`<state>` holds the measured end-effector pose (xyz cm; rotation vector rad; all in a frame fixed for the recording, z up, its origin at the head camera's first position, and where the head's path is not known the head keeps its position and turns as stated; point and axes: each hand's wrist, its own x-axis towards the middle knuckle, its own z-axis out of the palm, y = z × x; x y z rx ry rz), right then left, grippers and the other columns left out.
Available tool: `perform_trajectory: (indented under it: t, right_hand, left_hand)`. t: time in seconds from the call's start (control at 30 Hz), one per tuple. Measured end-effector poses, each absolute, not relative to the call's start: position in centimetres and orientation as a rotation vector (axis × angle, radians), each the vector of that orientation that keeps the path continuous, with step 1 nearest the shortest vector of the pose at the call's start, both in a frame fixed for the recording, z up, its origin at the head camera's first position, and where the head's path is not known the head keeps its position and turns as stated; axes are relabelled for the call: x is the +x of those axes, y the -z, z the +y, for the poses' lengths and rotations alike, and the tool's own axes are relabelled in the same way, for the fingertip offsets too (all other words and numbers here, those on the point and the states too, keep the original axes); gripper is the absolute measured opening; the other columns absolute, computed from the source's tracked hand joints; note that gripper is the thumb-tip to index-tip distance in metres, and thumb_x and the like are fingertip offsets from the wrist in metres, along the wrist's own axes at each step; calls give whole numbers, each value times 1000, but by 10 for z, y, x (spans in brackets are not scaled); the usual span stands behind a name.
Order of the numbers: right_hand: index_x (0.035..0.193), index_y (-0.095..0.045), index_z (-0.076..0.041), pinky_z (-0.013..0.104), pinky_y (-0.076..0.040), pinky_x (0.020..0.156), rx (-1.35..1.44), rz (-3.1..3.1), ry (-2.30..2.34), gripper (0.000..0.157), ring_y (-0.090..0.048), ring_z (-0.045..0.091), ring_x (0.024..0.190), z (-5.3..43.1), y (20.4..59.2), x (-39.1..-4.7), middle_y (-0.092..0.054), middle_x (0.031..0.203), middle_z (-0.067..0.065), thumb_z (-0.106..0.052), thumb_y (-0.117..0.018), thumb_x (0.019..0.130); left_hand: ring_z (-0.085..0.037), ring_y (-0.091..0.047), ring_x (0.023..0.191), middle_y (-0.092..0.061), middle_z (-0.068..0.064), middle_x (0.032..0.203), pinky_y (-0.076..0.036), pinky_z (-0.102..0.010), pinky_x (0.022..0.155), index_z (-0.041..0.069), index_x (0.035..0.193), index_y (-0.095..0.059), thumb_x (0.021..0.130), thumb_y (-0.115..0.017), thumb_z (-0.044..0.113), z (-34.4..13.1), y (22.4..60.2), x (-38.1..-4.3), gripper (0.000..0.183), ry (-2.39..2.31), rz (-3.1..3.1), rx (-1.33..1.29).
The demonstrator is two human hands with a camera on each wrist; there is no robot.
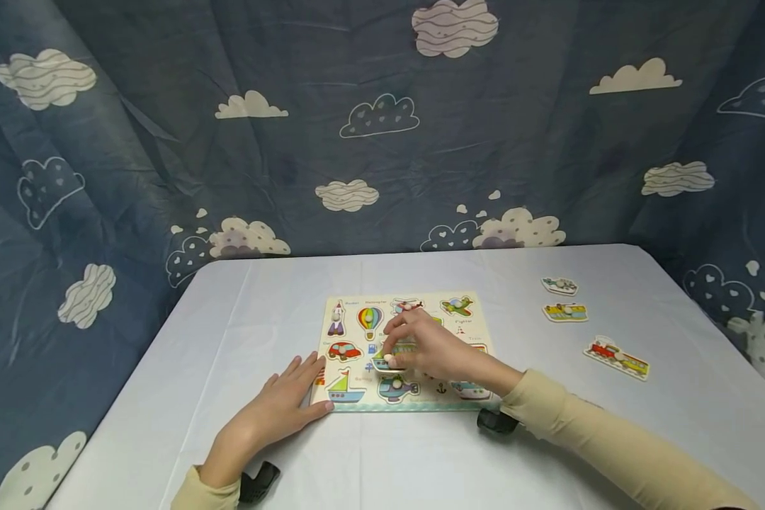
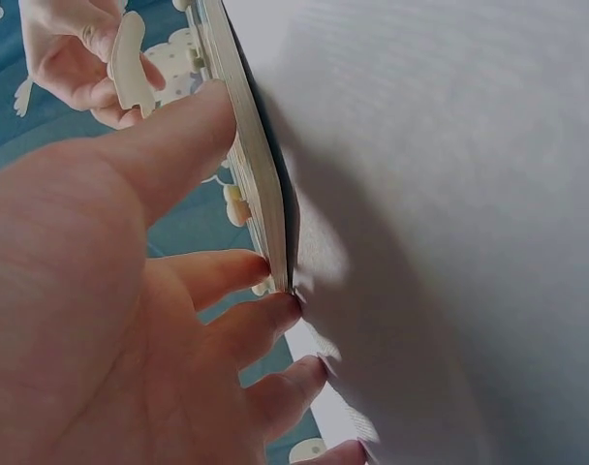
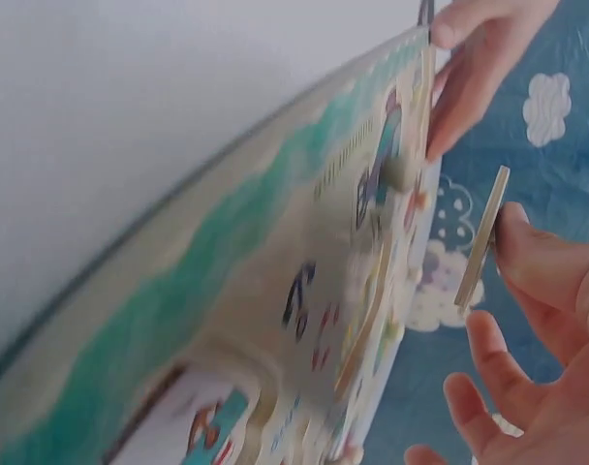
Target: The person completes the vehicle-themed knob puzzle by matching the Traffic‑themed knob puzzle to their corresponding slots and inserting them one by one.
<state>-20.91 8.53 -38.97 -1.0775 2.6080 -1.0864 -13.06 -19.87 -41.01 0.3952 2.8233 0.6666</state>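
Note:
My right hand [image 1: 428,348] pinches a boat-shaped puzzle piece [image 1: 382,364] over the middle of the wooden puzzle board [image 1: 370,406]. From the right wrist, the piece [image 3: 483,242] appears edge-on between thumb and fingers, raised off the board. The left wrist view shows its pale underside [image 2: 130,66]. My left hand [image 1: 279,401] lies with spread, straight fingers at the board's left edge, its thumb against the lower left corner. Set in the board are a red car piece [image 1: 344,350], a balloon piece [image 1: 369,319] and a sailboat piece [image 1: 346,389]. My right hand hides part of the board's middle.
On the white table [image 1: 421,460], right of the board, lie a train piece [image 1: 617,358], a yellow vehicle-like piece [image 1: 565,312] and a small greyish piece [image 1: 559,286]. A dark blue cloud-patterned curtain [image 1: 306,170] hangs behind the table.

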Motion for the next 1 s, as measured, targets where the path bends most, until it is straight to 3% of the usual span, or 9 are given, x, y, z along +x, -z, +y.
perform_trajectory:
  t: [0.67, 1.0]
  right_hand:
    - [92, -76, -21, 42, -41, 97, -1228, 2548, 974, 10, -45, 22, 115, 45, 394, -200, -59, 120, 3, -16, -80, 84]
    - [88, -75, -24, 40, -40, 98, -1255, 2557, 833, 7, -44, 22, 119, 24, 401, -199, -60, 121, 2, -19, -79, 85]
  left_hand:
    - [-35, -19, 147, -27, -10, 160, -17, -66, 111, 12, 153, -36, 93, -64, 47, -201, 410, -137, 75, -613, 2833, 424]
    - [-38, -19, 146, -28, -12, 159, -17, -68, 109, 11, 153, -37, 92, -66, 46, -202, 409, -134, 75, -658, 2815, 441]
